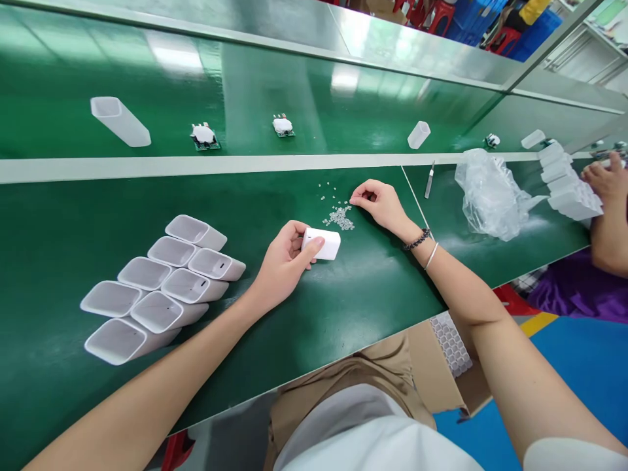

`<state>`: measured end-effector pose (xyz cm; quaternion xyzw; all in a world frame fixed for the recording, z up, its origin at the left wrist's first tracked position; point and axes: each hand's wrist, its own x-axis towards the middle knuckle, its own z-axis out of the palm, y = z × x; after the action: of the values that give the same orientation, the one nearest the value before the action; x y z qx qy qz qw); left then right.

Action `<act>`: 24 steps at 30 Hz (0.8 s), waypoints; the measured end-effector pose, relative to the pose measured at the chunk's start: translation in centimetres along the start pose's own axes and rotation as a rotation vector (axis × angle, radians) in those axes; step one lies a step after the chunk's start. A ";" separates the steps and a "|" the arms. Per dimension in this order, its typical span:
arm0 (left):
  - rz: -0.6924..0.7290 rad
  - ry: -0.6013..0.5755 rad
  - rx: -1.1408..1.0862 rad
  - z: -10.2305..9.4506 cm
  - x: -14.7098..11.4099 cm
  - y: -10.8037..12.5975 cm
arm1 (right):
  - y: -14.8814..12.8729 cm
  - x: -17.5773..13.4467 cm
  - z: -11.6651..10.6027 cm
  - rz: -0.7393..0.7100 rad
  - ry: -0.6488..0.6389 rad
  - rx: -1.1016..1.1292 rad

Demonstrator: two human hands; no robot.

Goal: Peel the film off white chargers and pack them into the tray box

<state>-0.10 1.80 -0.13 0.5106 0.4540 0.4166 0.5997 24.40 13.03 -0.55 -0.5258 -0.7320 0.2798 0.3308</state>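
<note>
My left hand [289, 258] is wrapped round a white plastic housing [326, 244], thumb on top, held just above the green table. A small dark slot shows near its left end. Beyond it lies a loose pile of tiny clear pieces [340, 218], with several scattered farther back. At the pile's right edge my right hand [377, 199] has thumb and forefinger pinched together near the tabletop. Whatever sits between those fingertips, if anything, is too small to make out. To the left, several open-ended white housings [143, 273] lie stacked side by side, a few showing dark slots.
Tweezers [430, 180] and a crumpled clear plastic bag [495, 193] lie to the right. Small circuit boards [283, 125] and single housings [120, 122] stand on the back strip. A co-worker's hand [608, 176] is at far right by more housings. Below the edge sits a cardboard box [434, 366].
</note>
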 end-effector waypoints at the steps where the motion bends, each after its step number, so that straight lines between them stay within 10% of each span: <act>1: 0.001 -0.001 0.003 0.0 0.0 0.0 | 0.1 0.1 -0.3 -0.008 -0.013 -0.008; 24: 0.030 0.013 -0.033 0.3 0.2 -0.1 | -0.5 -1.6 0.3 -0.038 0.124 -0.184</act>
<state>0.26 1.94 -0.21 0.5045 0.4433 0.4363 0.5989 24.30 11.36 -0.67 -0.5562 -0.7425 0.1722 0.3311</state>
